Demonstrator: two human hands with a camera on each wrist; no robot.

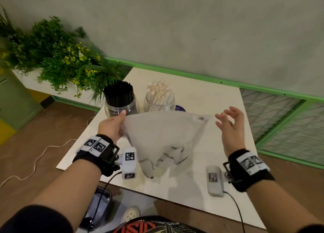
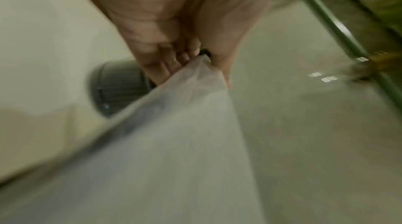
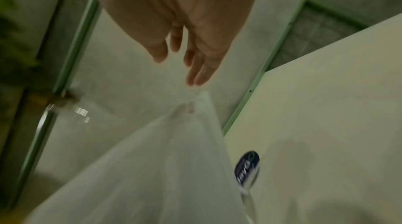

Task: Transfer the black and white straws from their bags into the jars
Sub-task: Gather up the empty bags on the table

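Your two forearms reach forward over the near edge of the pale surface (image 1: 219,99), each with a black wrist strap carrying printed markers and a small white camera unit. Your left hand (image 1: 112,125) sits to the left with the thumb pointing forward and up, and its fingers and thumb pinch the upper left corner of a clear plastic bag (image 1: 163,138); the left wrist view shows the fingertips (image 2: 172,66) curled onto the gathered film against the thumb. The bag hangs above the surface, its top edge running left to right between your hands and its body tapering down toward you to a crumpled lower end; whether that end touches the surface cannot be told. Your right hand (image 1: 229,124) is raised at the right, palm facing left, fingers spread and loosely bent, released and holding nothing; it is just beside the bag's upper right corner without touching it, and the right wrist view shows a gap between the fingertips (image 3: 195,76) and the film. Beyond the bag two clear jars stand upright side by side: the left jar (image 1: 121,108) holds the black straws (image 1: 119,93), the right jar (image 1: 158,104) holds the white straws (image 1: 160,92), all standing with their long axes roughly vertical. A small dark purple round label (image 1: 180,108) lies on the surface just right of the white straws' jar.
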